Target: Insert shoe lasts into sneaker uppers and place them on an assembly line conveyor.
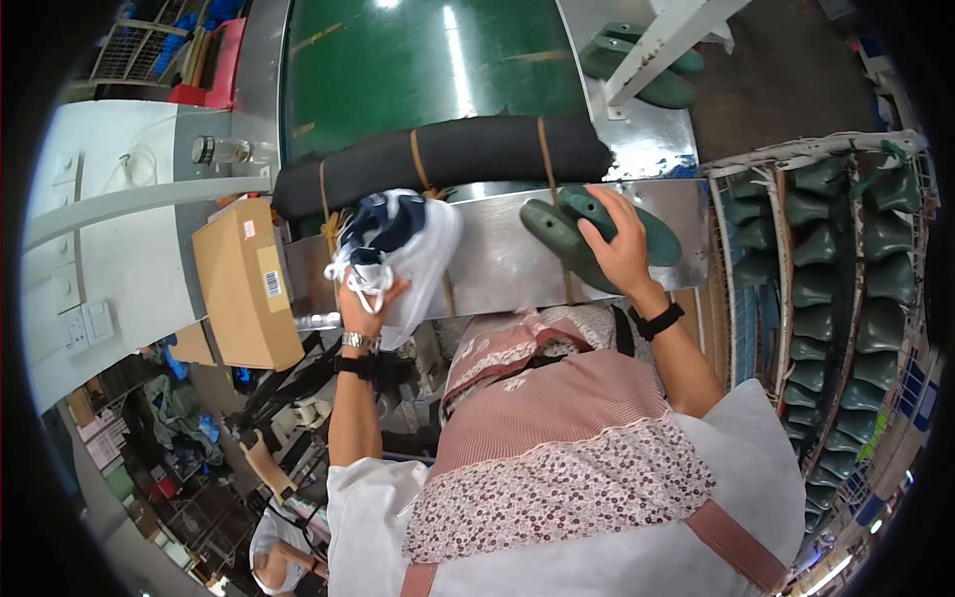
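My left hand (364, 306) is closed round white sneakers (430, 254) with navy lining and loose white laces, held over the near edge of a metal table (487, 239). They overlap, so I cannot tell for certain whether there are two. On the right, my right hand (623, 249) grips a dark green shoe last (657, 237), thumb on one side and fingers on the other. Close against it on the metal lies a second green shoe last (553, 235), its round hole facing up.
A black padded roll (448, 154) tied with cords crosses the table before a green conveyor belt (398, 70). More lasts lie beyond a white post (667, 55). Right stands a rack (781, 159) of green lasts; left, a cardboard box (247, 284) and a glass jar (224, 149). Another person sits lower left.
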### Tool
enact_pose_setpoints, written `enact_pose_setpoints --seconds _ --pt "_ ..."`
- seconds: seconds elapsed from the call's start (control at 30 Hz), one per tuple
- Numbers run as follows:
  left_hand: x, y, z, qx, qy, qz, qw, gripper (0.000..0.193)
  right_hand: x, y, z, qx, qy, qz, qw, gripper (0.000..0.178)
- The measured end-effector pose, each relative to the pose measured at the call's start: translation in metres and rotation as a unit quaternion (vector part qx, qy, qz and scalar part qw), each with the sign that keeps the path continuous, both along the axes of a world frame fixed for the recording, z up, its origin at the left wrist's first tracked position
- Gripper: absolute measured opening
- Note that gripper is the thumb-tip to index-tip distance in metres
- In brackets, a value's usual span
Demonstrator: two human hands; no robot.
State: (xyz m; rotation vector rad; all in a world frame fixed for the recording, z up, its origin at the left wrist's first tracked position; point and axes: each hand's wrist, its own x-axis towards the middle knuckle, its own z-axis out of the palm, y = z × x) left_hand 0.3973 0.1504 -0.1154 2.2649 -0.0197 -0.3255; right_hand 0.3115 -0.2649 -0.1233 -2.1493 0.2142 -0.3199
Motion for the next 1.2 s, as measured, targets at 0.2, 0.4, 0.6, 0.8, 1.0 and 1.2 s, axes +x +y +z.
enact_pose_setpoints --seconds 0.2,0.4,0.6,0.8,1.0,1.2 --pt "0.007 -0.028 0.089 -0.166 0.052 -0.154 0.973 0.087 0.094 0.072 0.085 0.121 -0.098 0.203 0.967 0.055" --pt "0.05 -0.029 0.122 -0.15 0.052 -0.299 0.941 0.084 0.124 0.097 0.128 -0.034 -0.161 0.285 0.944 0.052" --pt "0.092 -0.021 0.102 -0.201 0.059 -0.351 0.913 0.09 0.118 0.112 0.126 -0.041 -0.126 0.207 0.969 0.034" --pt "0.125 -0.032 0.094 -0.216 0.073 -0.372 0.9 0.083 0.097 0.109 0.148 -0.075 -0.177 0.059 0.98 0.045" --pt "0.156 -0.044 0.082 -0.225 0.067 -0.385 0.893 0.08 0.083 0.131 0.15 -0.073 -0.103 0.038 0.991 0.028" --pt "0.196 -0.077 0.07 -0.204 0.03 -0.419 0.884 0.077 0.088 0.12 0.116 -0.02 -0.086 -0.017 0.996 0.032"
